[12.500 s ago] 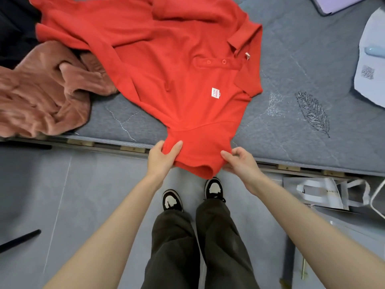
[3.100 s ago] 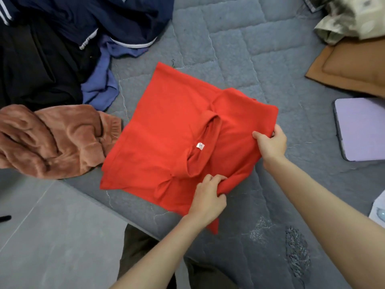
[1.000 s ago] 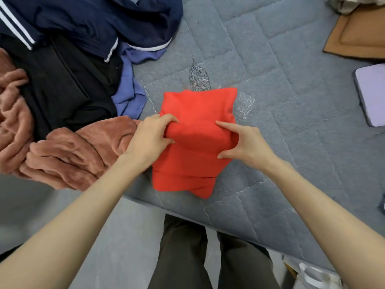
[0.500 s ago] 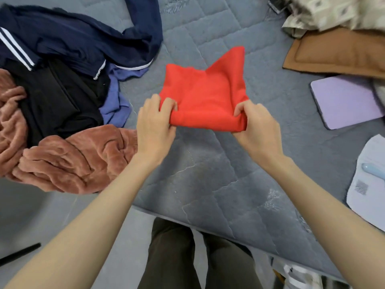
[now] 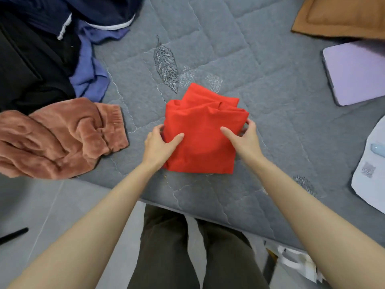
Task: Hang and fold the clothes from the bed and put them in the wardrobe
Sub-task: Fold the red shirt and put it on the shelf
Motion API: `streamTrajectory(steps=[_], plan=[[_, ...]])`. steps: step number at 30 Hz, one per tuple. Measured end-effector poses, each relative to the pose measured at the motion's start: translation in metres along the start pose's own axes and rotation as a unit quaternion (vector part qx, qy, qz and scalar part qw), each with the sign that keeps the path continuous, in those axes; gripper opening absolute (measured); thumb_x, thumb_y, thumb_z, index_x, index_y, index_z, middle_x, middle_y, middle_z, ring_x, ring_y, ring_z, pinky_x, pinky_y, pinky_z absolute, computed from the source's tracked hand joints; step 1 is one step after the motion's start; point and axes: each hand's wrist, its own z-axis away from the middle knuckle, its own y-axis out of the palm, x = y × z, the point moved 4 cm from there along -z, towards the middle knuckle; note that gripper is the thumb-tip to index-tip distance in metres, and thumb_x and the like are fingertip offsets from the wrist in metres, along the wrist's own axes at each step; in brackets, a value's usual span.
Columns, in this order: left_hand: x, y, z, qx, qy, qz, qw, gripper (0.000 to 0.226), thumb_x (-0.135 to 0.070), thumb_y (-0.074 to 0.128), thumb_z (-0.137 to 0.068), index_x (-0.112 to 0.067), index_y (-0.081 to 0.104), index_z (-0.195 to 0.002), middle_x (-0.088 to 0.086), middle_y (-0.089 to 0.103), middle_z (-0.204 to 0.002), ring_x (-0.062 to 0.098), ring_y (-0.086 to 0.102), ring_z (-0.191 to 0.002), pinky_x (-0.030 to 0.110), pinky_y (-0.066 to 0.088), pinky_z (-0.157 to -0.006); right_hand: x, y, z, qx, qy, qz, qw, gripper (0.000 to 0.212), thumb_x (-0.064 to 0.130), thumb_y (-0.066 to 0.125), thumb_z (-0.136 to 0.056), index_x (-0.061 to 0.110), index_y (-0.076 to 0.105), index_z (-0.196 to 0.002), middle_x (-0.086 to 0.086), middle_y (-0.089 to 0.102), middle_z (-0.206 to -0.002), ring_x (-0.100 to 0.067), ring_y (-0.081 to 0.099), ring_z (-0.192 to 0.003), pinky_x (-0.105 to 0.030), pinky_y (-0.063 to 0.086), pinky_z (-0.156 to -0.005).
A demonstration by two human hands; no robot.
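A red polo shirt [image 5: 203, 130], folded into a small thick bundle, lies on the grey quilted mattress [image 5: 260, 84] near its front edge. My left hand [image 5: 160, 146] grips the bundle's left side, thumb on top and fingers tucked under the edge. On the right side, my right hand [image 5: 243, 140] holds it the same way, thumb across the top and fingers curled round the edge. The top layers of the bundle are loose and a little uneven at the far end.
A fuzzy rust-brown garment [image 5: 56, 138] hangs over the bed's left front edge. Black, navy and blue clothes [image 5: 62, 44] pile at the far left. A lilac laptop [image 5: 356, 71], a brown pillow [image 5: 341, 15] and a white bag [image 5: 373, 163] lie right.
The folded red shirt was lifted half a second ago; now it lies down on the mattress, closer to the front edge, with both hands still gripping its sides.
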Motion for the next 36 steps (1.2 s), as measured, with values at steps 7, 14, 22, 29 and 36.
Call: streamTrajectory(steps=[7, 14, 22, 29, 36], plan=[[-0.019, 0.013, -0.033, -0.045, 0.012, -0.043, 0.998, 0.073, -0.050, 0.077, -0.071, -0.012, 0.049, -0.126, 0.010, 0.040, -0.127, 0.025, 0.030, -0.127, 0.029, 0.022, -0.105, 0.012, 0.019, -0.023, 0.074, 0.009, -0.057, 0.996, 0.025, 0.007, 0.076, -0.079, 0.017, 0.066, -0.100, 0.005, 0.069, -0.093, 0.006, 0.063, -0.072, -0.011, 0.052, -0.067], [-0.016, -0.009, -0.015, -0.005, 0.107, 0.026, 0.994, 0.027, -0.026, 0.077, -0.079, -0.008, 0.066, -0.096, 0.012, 0.067, -0.094, 0.029, 0.060, -0.089, 0.042, 0.048, -0.083, 0.019, 0.001, 0.000, 0.137, -0.002, -0.055, 0.989, 0.025, 0.016, 0.073, -0.083, 0.016, 0.068, -0.107, 0.005, 0.072, -0.101, -0.001, 0.066, -0.092, -0.014, 0.051, -0.078], [-0.040, -0.020, -0.027, 0.155, 0.046, 0.214, 0.963, 0.008, -0.019, 0.068, -0.086, -0.023, 0.066, -0.092, -0.014, 0.072, -0.084, -0.002, 0.064, -0.078, 0.012, 0.050, -0.070, 0.026, 0.012, -0.009, 0.290, 0.122, -0.033, 0.949, 0.039, 0.040, 0.073, -0.074, 0.024, 0.070, -0.110, 0.004, 0.073, -0.107, -0.010, 0.068, -0.099, -0.024, 0.053, -0.083], [-0.054, -0.022, -0.054, -0.013, 0.097, 0.188, 0.977, 0.012, -0.019, 0.070, -0.086, -0.008, 0.066, -0.088, -0.003, 0.064, -0.079, 0.000, 0.055, -0.072, 0.018, 0.046, -0.069, 0.046, 0.009, -0.053, 0.081, -0.038, -0.063, 0.994, 0.045, 0.016, 0.071, -0.084, 0.025, 0.059, -0.127, 0.005, 0.062, -0.124, -0.009, 0.058, -0.114, -0.024, 0.044, -0.096], [-0.042, -0.001, -0.081, -0.154, -0.025, 0.099, 0.983, 0.029, -0.034, 0.071, -0.084, -0.010, 0.056, -0.077, 0.019, 0.052, -0.102, 0.028, 0.050, -0.104, 0.036, 0.040, -0.093, 0.020, 0.022, -0.058, -0.125, 0.002, 0.073, 0.989, 0.087, 0.037, 0.070, -0.084, 0.020, 0.016, -0.150, -0.014, 0.027, -0.145, -0.029, 0.026, -0.137, -0.035, 0.017, -0.116]])
